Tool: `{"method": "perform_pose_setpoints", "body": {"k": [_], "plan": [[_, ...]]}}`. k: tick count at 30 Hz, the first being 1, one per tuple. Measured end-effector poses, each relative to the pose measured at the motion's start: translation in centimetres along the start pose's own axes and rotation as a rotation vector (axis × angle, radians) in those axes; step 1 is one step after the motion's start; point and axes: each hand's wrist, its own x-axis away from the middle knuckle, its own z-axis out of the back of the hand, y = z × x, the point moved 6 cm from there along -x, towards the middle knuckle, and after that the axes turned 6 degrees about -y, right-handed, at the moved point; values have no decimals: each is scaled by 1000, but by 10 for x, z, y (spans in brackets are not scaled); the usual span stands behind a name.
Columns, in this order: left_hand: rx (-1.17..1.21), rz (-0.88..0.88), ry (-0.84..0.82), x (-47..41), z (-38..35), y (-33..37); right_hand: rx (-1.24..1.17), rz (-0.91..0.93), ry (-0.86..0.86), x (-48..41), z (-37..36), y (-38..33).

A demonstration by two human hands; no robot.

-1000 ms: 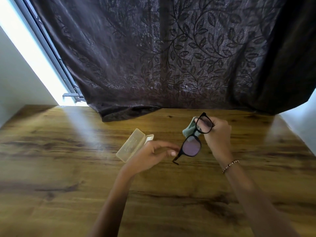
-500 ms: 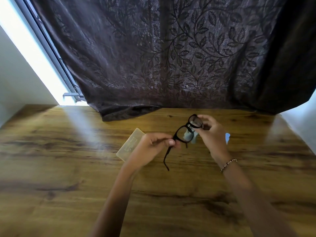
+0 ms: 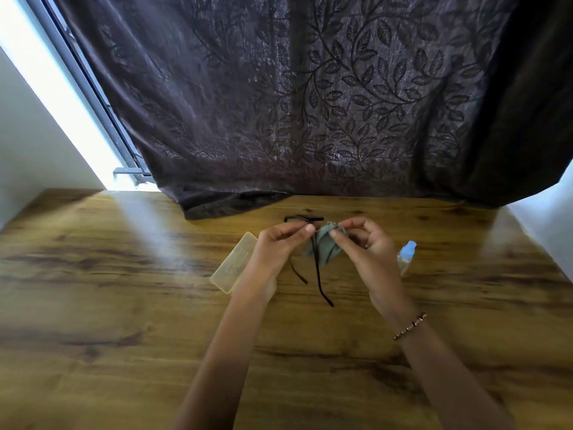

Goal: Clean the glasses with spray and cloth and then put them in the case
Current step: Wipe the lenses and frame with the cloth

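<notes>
1. Hands: two, the left hand (image 3: 273, 252) just right of the case (image 3: 232, 268), the right hand (image 3: 372, 249) farther right.
2. Cases: one.
3. Glasses (image 3: 304, 218): one pair, right of the case.
4. Cloths (image 3: 325, 246): one, right of the case.
5. Bottles (image 3: 406, 252): one, well right of the case.
6. Bracelets (image 3: 409, 326): one.
7. Curtains (image 3: 310, 103): one, behind the case.
8. Tabletops (image 3: 124, 305): one, under the case.

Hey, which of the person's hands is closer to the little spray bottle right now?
Right. The right hand, pinching the cloth, sits just beside the spray bottle; the left hand, pinching the glasses, is farther off, by the case.
</notes>
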Motion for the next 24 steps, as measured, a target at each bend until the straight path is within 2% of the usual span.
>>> {"method": "perform_pose_setpoints", "body": {"k": [9,14,20,24], "plan": [[80,50,131,-5,-1,-8,-92,-12,-56,4,-15,-4],[112,33,146,-10,-6,-9,-149,-135,-59,-7,-19,-1],[166,26,161,-17,-2,-2,8,-252,-200,-22,-20,2],[198,16,181,-20,8,3,-23,-364,-336,-14,-20,10]]}}
